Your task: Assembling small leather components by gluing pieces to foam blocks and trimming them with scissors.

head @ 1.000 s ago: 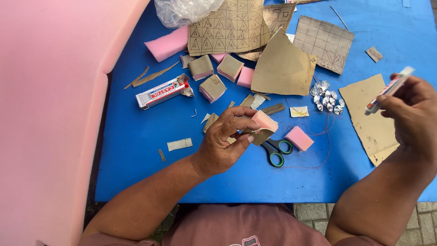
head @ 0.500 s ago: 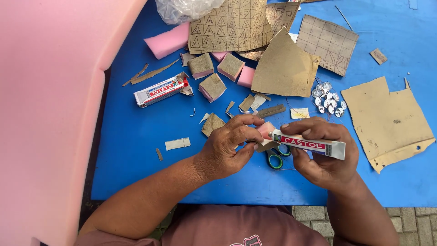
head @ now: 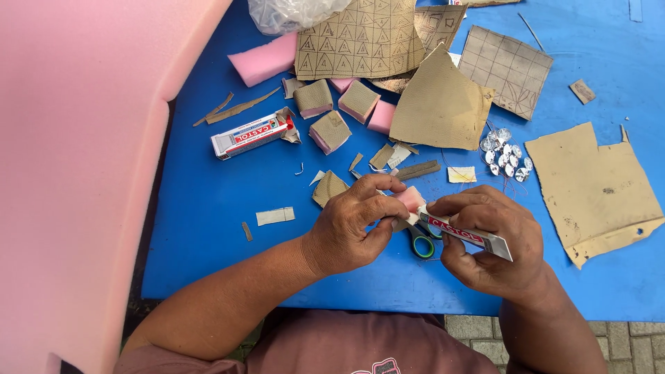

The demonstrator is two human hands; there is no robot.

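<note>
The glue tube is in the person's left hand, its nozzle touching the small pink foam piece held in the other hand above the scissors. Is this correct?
Not quite. The head view shows the glue tube in the right hand, not the left. The left hand pinches the small pink foam piece; the nozzle does meet it, above the scissors.

Scissors (head: pixel 420 242) lie on the table (head: pixel 208 228) beneath the hands; glue box (head: pixel 251 135) far left, sequins (head: pixel 506 154) right, cardboard sheet (head: pixel 596 190) farther right.

Left of your fingers (head: pixel 377 208) the table (head: pixel 201 228) lies open but for 1 paper strip (head: pixel 275 216); scissors (head: pixel 420 242) sit directly beneath them, and foam blocks (head: pixel 330 131) crowd the space beyond.
</note>
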